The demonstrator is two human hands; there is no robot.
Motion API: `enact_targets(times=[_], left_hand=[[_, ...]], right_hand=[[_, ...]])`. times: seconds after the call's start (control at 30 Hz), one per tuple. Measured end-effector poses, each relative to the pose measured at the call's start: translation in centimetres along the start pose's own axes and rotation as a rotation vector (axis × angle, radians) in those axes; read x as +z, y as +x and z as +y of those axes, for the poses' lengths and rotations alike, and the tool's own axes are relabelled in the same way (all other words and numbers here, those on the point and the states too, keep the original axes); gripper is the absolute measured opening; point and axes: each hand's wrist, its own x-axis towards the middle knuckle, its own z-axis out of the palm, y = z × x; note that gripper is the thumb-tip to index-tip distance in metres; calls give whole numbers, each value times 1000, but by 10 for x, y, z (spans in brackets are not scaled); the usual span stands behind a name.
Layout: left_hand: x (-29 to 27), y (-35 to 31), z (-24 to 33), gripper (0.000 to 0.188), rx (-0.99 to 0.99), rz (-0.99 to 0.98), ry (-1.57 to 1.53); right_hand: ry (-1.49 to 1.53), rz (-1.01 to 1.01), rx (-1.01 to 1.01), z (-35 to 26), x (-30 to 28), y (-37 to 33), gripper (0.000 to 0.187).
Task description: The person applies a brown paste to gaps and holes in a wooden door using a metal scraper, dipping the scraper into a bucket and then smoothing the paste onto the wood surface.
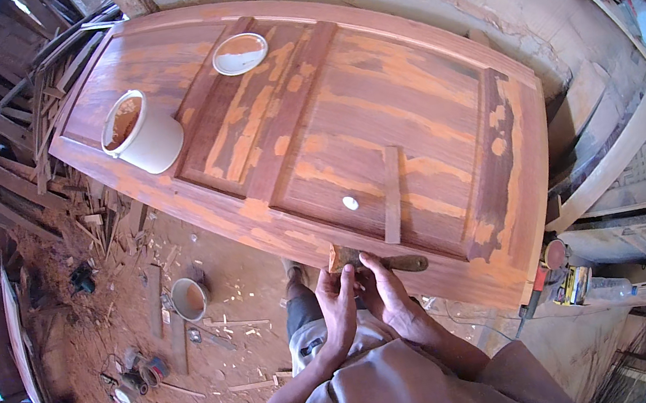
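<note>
In front of my body, both hands are at a putty knife (407, 262) with a dark handle and orange filler on its blade. My left hand (336, 302) pinches near the blade end. My right hand (390, 293) is closed around the middle, thumb on top; its other fingers are partly hidden. Just beyond lies a large reddish wooden door (402, 111), its panels streaked with orange filler. A thin wood strip (395, 198) and a small white oval piece (350, 203) rest on the nearest panel.
On the door's left part stand a white bucket (155, 144) of brownish filler and a white lid (239, 53) with filler in it. Wood scraps and another bucket (189, 299) are on the floor at left. A clear bottle (609, 288) lies past the door's right end.
</note>
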Motion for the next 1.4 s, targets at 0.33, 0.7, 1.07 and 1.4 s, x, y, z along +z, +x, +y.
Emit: enact_targets(times=[0.33, 0.7, 1.07, 1.4], left_hand=[[-126, 122, 34, 21, -116, -266, 281], [-178, 193, 12, 23, -98, -977, 544], [-198, 203, 18, 28, -120, -1110, 689], [-239, 215, 38, 29, -439, -1018, 841]], right_hand=[[-1475, 156, -883, 63, 75, -18, 29], [-135, 173, -353, 156, 60, 63, 32], [163, 494, -757, 233, -6, 122, 65], [-554, 1021, -955, 216, 22, 159, 53]])
